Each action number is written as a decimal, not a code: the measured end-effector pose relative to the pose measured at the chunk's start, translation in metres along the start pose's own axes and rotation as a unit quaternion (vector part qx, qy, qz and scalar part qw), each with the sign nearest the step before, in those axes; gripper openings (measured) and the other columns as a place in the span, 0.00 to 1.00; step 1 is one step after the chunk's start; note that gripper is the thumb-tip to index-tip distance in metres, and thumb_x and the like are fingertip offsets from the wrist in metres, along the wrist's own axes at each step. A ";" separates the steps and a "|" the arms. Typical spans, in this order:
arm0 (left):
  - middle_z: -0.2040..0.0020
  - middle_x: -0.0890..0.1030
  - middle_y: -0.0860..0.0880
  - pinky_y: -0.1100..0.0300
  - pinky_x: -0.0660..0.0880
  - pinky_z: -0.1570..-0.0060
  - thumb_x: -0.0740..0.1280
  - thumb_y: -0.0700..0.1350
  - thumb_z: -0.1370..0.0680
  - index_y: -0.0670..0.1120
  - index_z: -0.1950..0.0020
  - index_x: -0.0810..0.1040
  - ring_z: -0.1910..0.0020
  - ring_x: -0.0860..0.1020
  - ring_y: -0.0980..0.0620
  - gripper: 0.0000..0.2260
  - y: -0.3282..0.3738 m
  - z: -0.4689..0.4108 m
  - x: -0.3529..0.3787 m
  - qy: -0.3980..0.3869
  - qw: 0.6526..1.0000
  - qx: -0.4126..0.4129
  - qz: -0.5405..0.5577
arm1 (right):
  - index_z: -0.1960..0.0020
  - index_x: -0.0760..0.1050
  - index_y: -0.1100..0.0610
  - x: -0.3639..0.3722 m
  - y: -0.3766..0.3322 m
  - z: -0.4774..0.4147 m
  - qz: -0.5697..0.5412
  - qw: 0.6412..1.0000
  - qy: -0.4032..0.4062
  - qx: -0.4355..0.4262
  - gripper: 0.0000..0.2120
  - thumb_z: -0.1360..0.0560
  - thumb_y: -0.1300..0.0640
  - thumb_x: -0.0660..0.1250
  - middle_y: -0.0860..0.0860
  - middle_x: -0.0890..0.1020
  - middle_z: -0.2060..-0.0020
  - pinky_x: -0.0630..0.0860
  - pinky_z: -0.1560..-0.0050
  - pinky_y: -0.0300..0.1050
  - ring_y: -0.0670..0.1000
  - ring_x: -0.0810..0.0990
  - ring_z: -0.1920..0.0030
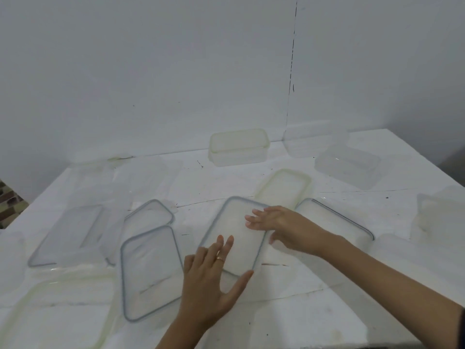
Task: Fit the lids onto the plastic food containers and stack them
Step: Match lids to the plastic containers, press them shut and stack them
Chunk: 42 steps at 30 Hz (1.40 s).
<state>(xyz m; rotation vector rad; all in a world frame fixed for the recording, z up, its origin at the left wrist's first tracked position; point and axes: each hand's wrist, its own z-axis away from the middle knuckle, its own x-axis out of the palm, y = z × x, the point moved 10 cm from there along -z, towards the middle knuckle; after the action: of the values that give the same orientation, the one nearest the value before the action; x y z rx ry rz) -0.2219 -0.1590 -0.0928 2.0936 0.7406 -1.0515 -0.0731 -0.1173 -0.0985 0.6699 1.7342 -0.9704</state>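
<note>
Several clear plastic lids lie flat on a white table. Both hands are at the middle lid, which has a grey-blue seal. My left hand lies flat on its near end, fingers straight and thumb spread along the edge. My right hand rests over its right edge, fingers straight on top and thumb below the rim. Another grey-sealed lid lies to the left, and a yellowish lid behind. Clear containers stand at the back: one yellowish, one tilted.
More lids lie at left, at right and at the near left corner. Another clear container stands by the wall, and one at the right edge. A white wall rises behind the table.
</note>
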 end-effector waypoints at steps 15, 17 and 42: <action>0.22 0.41 0.60 0.51 0.41 0.24 0.71 0.64 0.32 0.54 0.22 0.46 0.24 0.37 0.59 0.48 -0.014 -0.027 0.021 -0.240 0.955 0.096 0.143 | 0.22 0.45 0.50 0.022 -0.047 0.017 -0.084 0.996 0.010 0.038 0.48 0.31 0.32 0.65 0.41 0.43 0.23 0.34 0.26 0.38 0.40 0.35 0.25; 0.22 0.40 0.59 0.50 0.41 0.24 0.71 0.65 0.33 0.54 0.22 0.45 0.24 0.37 0.58 0.49 -0.013 -0.027 0.024 -0.250 0.953 0.109 0.135 | 0.22 0.47 0.50 0.019 -0.048 0.017 -0.089 0.995 0.030 0.044 0.48 0.32 0.33 0.68 0.41 0.45 0.23 0.34 0.26 0.38 0.40 0.37 0.25; 0.24 0.58 0.59 0.62 0.61 0.35 0.60 0.67 0.26 0.57 0.26 0.62 0.36 0.67 0.60 0.31 0.006 -0.027 0.020 -0.170 0.973 0.138 0.077 | 0.25 0.55 0.41 -0.009 0.013 0.006 0.018 0.965 -0.258 0.035 0.44 0.32 0.61 0.75 0.35 0.51 0.26 0.52 0.26 0.44 0.40 0.43 0.25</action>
<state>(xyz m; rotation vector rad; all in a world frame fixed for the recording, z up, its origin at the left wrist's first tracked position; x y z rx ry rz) -0.1954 -0.1382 -0.0956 2.0776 0.2704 -1.4419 -0.0567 -0.1157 -0.0952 0.4400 1.2296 -1.0720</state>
